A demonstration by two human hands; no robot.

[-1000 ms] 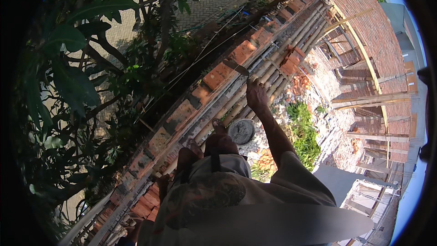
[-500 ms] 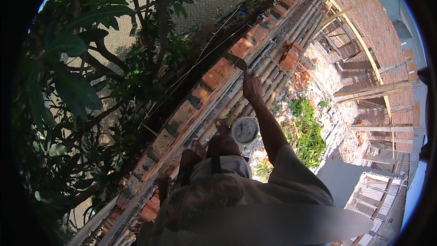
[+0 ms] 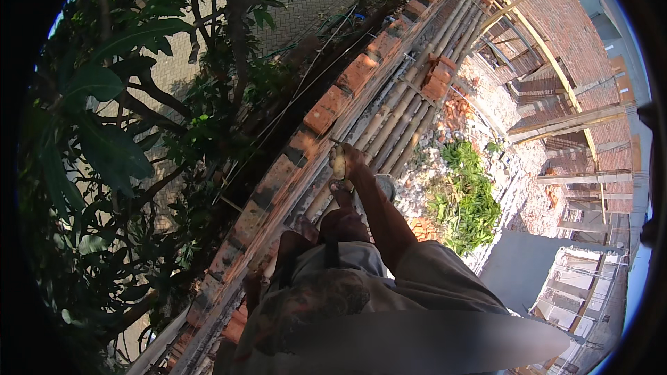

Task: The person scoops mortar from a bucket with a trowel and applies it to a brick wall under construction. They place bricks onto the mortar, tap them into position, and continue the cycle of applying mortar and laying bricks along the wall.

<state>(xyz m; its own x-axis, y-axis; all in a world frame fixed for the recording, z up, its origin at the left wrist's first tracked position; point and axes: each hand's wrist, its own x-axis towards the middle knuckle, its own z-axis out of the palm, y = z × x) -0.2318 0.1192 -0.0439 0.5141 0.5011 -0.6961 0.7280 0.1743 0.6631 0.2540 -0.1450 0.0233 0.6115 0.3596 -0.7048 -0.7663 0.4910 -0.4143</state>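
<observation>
My right hand is closed round the pale handle of a trowel. The trowel's thin metal part reaches to the inner side of the brick wall, and little of its blade shows. Bricks with grey mortar patches between them line the wall's top. Behind my right forearm, a round bucket is mostly hidden. A dark shape at the wall beside my left leg may be my left hand; its fingers cannot be made out in the shade.
Bamboo poles run along the wall under my feet, with loose bricks stacked on them farther off. Leafy branches crowd the left side. Rubble and green plants lie below on the right, near timber props.
My right hand has come back toward me and left along the wall with the trowel, whose blade has turned from flat to nearly edge-on. My forearm now covers most of the bucket.
</observation>
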